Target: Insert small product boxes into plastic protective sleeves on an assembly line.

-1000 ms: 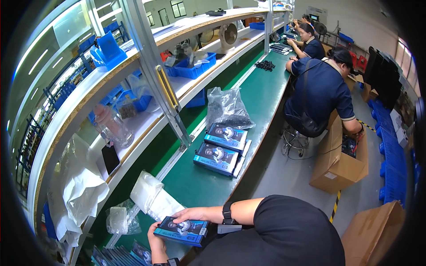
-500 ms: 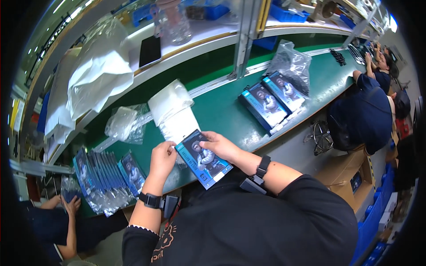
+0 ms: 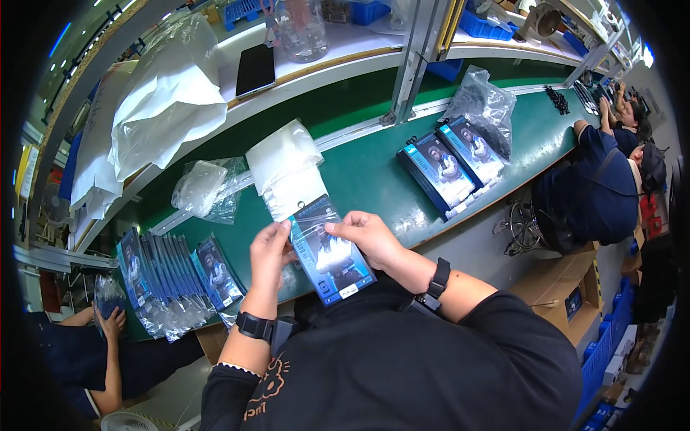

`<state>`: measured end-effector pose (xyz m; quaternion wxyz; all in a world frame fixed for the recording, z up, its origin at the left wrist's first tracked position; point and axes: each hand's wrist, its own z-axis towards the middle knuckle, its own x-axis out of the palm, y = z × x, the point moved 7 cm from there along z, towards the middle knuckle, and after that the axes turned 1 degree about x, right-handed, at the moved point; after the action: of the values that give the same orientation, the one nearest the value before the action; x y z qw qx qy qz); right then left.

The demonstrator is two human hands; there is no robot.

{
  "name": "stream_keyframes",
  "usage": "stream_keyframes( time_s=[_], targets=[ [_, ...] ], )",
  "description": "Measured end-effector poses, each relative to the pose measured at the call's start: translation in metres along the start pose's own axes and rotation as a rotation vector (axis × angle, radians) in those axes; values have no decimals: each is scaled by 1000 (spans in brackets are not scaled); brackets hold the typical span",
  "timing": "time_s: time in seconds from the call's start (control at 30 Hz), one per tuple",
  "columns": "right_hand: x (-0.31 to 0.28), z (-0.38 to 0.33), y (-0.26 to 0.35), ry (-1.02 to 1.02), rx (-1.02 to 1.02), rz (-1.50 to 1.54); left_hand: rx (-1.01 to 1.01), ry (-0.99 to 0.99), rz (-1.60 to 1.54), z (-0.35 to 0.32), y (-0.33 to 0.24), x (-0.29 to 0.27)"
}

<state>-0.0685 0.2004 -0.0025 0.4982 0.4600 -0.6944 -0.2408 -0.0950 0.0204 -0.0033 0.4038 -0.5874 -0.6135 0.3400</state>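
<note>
Here, both the left hand (image 3: 269, 248) and right hand (image 3: 370, 235) have fingers pinched on the blue packaged box's (image 3: 330, 251) top corners.

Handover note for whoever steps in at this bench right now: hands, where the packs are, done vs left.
Left hand: grips the left edge of the blue flat pack, held above the green bench.
Right hand: fingers pinch the pack's top right edge.
Stack of clear sleeves: on the bench just beyond the pack.
Done, by the look of it: a fanned row of sleeved packs at the left.
Left: two piles of blue packs at the right.
</note>
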Motion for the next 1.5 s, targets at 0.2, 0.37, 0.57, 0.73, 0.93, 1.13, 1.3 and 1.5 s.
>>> stream_keyframes(
  time_s=[0.2, 0.37, 0.57, 0.73, 0.93, 1.13, 1.3, 1.5],
  targets=[
    [13, -12, -8, 114, 145, -149, -236, 316, -522, 1, 28, 27],
    [38, -17, 18, 429, -281, -661, -203, 235, -657, 12, -4, 8],
    [42, -23, 69, 91, -561, -781, -283, 622, -761, -38, -11, 64],
    [56, -58, 105, -114, -1159, -624, -301, 814, -256, -45, -6, 65],
    [106, -25, 25, 704, -481, -674, -421, 359, -433, -32, 25, 16],
    [19, 5, 75, 183, -702, -870, 265, -224, -119, -48, -19, -78],
    [-121, -19, 174, -780, -961, -1150, 670, -660, 1270, -64, -5, -145],
    [-237, -7, 179, -1073, -219, -1506, 550, -801, 1573, -55, 15, -135]
  ],
)
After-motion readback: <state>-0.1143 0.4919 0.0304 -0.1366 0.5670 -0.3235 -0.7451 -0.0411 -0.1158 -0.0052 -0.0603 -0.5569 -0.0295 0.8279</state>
